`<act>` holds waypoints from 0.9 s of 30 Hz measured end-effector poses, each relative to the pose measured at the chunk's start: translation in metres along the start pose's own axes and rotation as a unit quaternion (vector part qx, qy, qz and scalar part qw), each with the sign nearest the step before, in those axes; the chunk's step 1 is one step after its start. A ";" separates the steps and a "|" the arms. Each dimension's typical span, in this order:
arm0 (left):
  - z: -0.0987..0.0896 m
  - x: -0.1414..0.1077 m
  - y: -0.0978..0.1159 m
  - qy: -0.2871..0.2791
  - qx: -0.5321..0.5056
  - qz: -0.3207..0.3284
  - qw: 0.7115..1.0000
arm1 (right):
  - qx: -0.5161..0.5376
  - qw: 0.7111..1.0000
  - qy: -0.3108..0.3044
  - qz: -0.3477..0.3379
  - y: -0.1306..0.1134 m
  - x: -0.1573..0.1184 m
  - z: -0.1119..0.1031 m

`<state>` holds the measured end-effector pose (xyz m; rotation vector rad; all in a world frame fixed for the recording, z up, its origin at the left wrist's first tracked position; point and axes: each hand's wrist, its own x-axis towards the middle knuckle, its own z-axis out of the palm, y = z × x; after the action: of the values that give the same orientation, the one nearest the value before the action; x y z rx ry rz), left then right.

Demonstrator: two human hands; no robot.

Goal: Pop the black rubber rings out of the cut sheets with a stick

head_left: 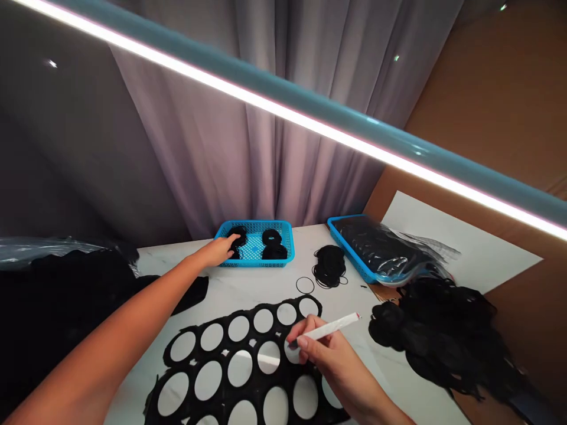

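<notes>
While a pleated grey curtain (248,136) hangs along the far side, a white-veined marble surface (266,283) carries the work, with a glowing, light-edged rail (283,118) slanting across the top of the view. A heap of tangled black strips (443,336) lies to the right, and a dark mass of black material (53,319) in clear plastic fills the left. A large, matt black sheet (212,358), pierced by rows of oval holes, spreads across the near part of the surface. Beyond it sit 2 bright blue plastic baskets: one with a mesh wall (254,263) holds small bundles of thin black rings (238,236), and the other (349,254) holds a clear bag of black items (381,248). Between them lies a loose pile of black rings (330,265), with 1 single ring (296,285) apart from it. The left hand (215,251) reaches into the mesh basket, its fingers (230,243) spread apart on the bundled rings, though no clear grip shows. The right hand (328,360) hovers over the sheet, its fingers (305,342) clamped around a slim white pen (325,329), whose tip sits at an oval hole.
</notes>
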<state>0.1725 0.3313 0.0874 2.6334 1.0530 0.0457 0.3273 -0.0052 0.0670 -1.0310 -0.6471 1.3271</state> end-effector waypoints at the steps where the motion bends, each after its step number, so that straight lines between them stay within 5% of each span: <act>1: 0.000 0.000 0.002 -0.002 0.014 0.003 1.000 | -0.004 1.000 0.009 -0.011 -0.005 0.000 -0.004; 7: -0.010 -0.002 0.018 0.047 0.048 0.004 0.998 | -0.074 0.969 0.162 -0.174 -0.036 0.006 -0.047; 10: -0.004 -0.014 0.040 0.109 0.043 0.021 0.993 | -0.181 0.956 0.148 -0.177 -0.039 0.014 -0.068; 13: 0.033 -0.044 0.083 0.119 0.015 0.082 0.989 | -0.279 0.949 0.078 -0.125 -0.029 0.028 -0.083; 16: 0.094 -0.085 0.128 0.077 -0.021 0.168 0.982 | -0.334 0.937 0.027 -0.099 -0.011 0.044 -0.090; 19: 0.144 -0.114 0.151 0.069 -0.075 0.214 0.972 | -0.352 0.931 0.006 -0.099 0.003 0.053 -0.093; 22: 0.163 -0.123 0.151 0.065 -0.131 0.216 0.965 | -0.368 0.924 0.000 -0.107 0.008 0.056 -0.095; 27: 0.162 -0.120 0.145 0.047 -0.144 0.211 0.966 | -0.369 0.924 -0.002 -0.102 0.007 0.057 -0.096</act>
<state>0.2049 0.1072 -0.0146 2.5508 0.4485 0.3893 0.4171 0.0271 0.0089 -1.5063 -1.2765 0.8999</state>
